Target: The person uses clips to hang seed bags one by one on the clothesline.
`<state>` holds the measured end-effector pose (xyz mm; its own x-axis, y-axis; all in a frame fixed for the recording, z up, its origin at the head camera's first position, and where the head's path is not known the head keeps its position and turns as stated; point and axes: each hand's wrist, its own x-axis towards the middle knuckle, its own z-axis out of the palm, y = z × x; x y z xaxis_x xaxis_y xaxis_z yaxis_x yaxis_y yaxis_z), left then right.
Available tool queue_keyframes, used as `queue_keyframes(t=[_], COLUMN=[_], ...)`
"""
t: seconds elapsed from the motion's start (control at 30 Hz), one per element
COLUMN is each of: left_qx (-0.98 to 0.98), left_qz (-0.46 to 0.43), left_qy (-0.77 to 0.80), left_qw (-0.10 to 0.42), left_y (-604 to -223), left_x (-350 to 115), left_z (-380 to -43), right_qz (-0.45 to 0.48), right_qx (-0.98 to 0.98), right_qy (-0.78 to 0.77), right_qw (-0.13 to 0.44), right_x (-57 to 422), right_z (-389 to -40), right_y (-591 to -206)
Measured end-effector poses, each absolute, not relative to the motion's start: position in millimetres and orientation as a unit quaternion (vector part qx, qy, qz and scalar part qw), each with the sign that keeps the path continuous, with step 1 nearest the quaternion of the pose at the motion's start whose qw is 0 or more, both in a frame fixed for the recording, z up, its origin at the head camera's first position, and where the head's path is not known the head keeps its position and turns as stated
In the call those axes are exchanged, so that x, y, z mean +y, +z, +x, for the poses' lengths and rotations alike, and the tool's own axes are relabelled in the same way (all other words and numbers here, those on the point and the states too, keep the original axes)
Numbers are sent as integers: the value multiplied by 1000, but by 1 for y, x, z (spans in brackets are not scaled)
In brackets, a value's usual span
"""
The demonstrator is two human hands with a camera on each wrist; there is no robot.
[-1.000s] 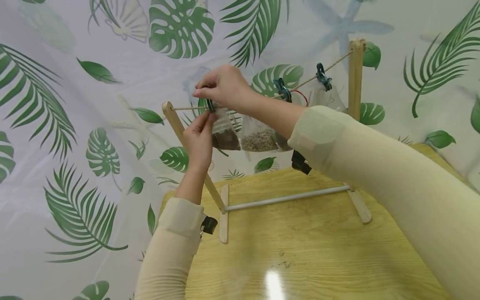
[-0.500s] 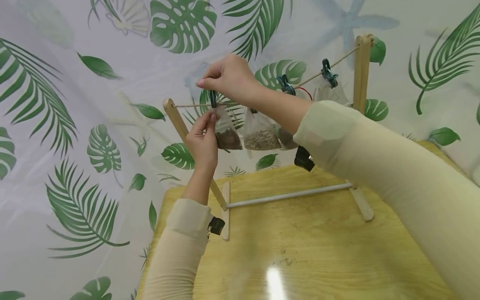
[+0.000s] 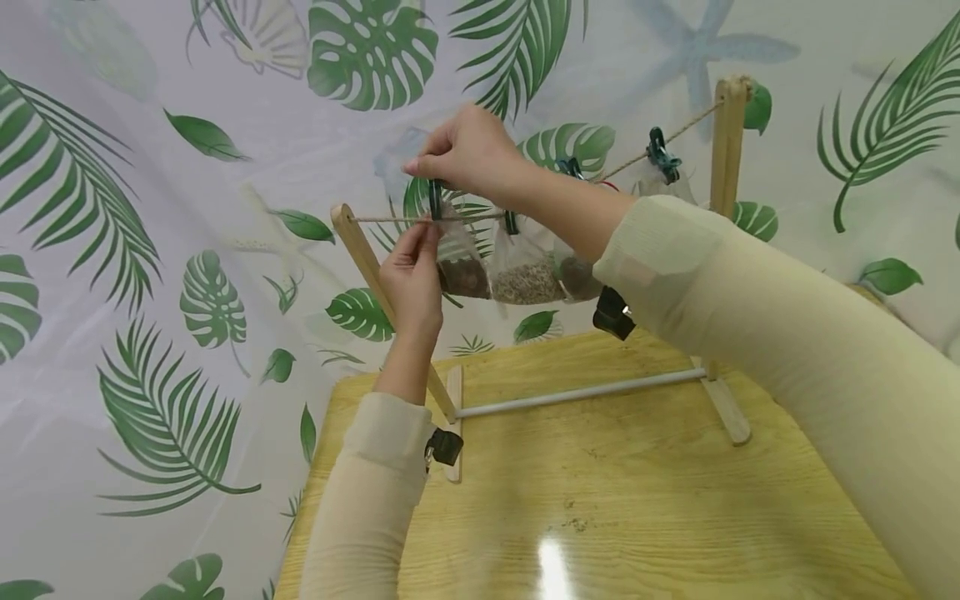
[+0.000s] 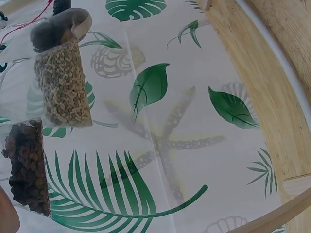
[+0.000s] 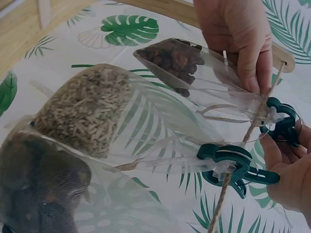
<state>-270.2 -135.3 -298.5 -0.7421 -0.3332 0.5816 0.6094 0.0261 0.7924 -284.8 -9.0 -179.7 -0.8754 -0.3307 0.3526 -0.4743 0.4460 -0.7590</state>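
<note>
Pinched the dark green clip (image 3: 433,198) in the right hand (image 3: 468,154) where the bag of brown pellets (image 3: 461,268) met the twine (image 3: 382,218), near the rack's left post (image 3: 371,271). Held the bag's top edge between thumb and fingers of the left hand (image 3: 412,279). Best kept level until seated

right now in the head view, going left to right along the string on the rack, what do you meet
Slanted wooden left post → dark green clip pinched by the right hand → clear bag of brown chunks → clear bag of pale pellets → dark green clip near the far end → upright wooden right post.
</note>
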Motion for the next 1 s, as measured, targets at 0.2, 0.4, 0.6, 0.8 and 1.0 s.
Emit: queue_keyframes(t=[0.2,0.4,0.6,0.8,1.0], left_qx=[-613,-607,-616,-622,-605], left_qz=[-127,-135,-136,-128,-127], left_qy=[-699,-705,-701,-695,-710], left_qw=[346,340,334,337,337], left_y=[-299,-299,-300,-302,-303], left_x=[-138,-138,-139,-141,-143], left_z=[-272,-267,-264,-268,-274], right_qz=[229,209,187,224,286], right_qx=[-847,-830,-805,-839,-860], right_qy=[478,518,563,497,419], right_qw=[30,4,-12,15,55], right_x=[-8,-5,-3,-4,-5], right_z=[-285,-282,-285,-288,-289], right_y=[-176,-173,-174,-180,-187])
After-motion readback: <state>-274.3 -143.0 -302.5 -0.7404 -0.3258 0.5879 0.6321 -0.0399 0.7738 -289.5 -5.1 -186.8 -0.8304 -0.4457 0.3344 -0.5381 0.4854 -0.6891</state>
